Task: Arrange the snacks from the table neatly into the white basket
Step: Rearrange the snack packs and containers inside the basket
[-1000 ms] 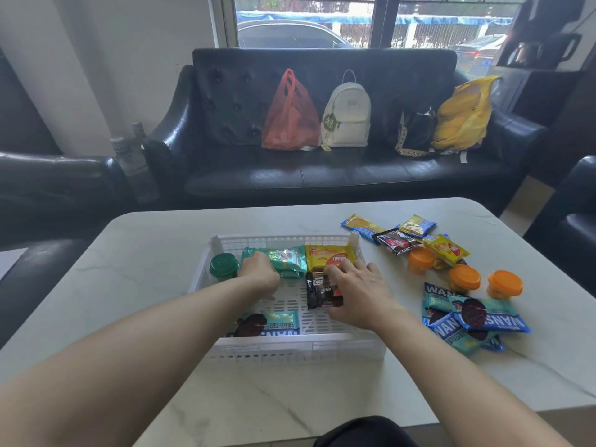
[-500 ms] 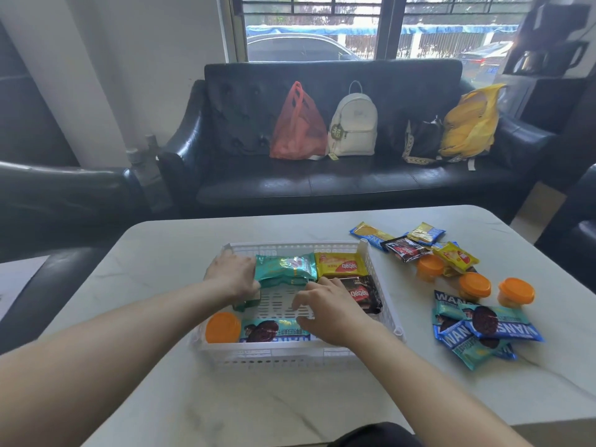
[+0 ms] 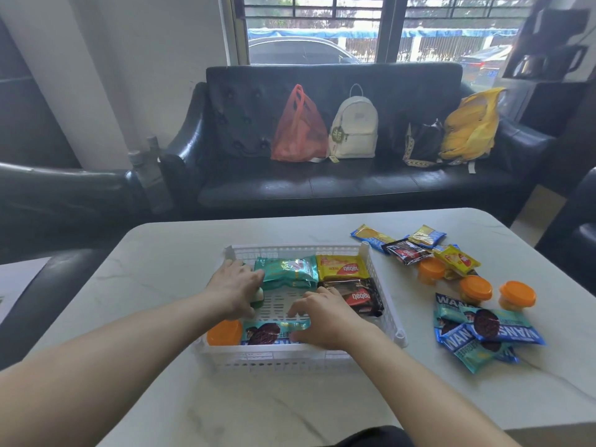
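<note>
The white basket (image 3: 290,358) sits mid-table. Inside lie a teal packet (image 3: 287,269), a yellow wafer packet (image 3: 342,267), a dark wafer packet (image 3: 361,296), an orange-lidded cup (image 3: 224,332) in the near left corner and a blue cookie packet (image 3: 271,333) along the near wall. My left hand (image 3: 233,285) curls over a green-lidded cup (image 3: 259,298) at the basket's left side; most of the cup is hidden. My right hand (image 3: 322,314) has its fingers curled on the right end of the blue cookie packet.
Right of the basket lie several small snack packets (image 3: 406,250), three orange-lidded cups (image 3: 475,288) and a pile of blue cookie packets (image 3: 483,330). The marble table (image 3: 161,285) ends at a black sofa (image 3: 322,188) holding bags.
My right hand left the dark wafer packet and moved nearer, onto the blue cookie packet. My left hand closed over the green-lidded cup and drew it from the far left corner toward me.
</note>
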`<control>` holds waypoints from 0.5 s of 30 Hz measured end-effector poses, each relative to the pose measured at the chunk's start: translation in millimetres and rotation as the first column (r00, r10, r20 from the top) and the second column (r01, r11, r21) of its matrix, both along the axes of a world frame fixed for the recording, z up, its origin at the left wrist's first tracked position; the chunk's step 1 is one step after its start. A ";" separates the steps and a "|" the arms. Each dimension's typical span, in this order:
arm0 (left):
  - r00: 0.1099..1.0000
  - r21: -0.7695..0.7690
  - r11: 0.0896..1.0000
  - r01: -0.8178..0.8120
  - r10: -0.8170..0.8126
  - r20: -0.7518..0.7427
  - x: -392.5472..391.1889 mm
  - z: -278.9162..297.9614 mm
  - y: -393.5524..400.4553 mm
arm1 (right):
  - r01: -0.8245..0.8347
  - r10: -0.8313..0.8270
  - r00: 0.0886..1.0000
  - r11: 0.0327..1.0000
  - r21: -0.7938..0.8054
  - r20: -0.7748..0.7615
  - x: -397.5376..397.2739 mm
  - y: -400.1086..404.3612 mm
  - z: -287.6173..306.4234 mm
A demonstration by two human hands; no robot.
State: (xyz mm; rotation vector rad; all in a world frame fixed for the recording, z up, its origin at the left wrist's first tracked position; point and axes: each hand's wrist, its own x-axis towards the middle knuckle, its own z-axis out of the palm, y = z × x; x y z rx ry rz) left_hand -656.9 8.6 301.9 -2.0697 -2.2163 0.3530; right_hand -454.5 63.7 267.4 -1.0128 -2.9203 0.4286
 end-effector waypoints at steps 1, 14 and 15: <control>1.000 -0.005 1.000 0.004 -0.004 0.018 -0.3 0.1 0.7 | 0.001 -0.001 1.000 1.000 -0.006 -0.002 -0.8 0.0 -0.6; 0.923 0.066 0.997 0.051 -0.072 0.377 10.4 -10.4 11.7 | 0.006 -0.004 0.999 1.000 -0.031 0.053 -6.7 0.2 2.1; 0.920 0.076 0.996 0.053 -0.078 0.385 12.1 -10.6 13.1 | 0.009 -0.007 0.998 0.999 -0.035 0.057 -6.2 1.2 2.2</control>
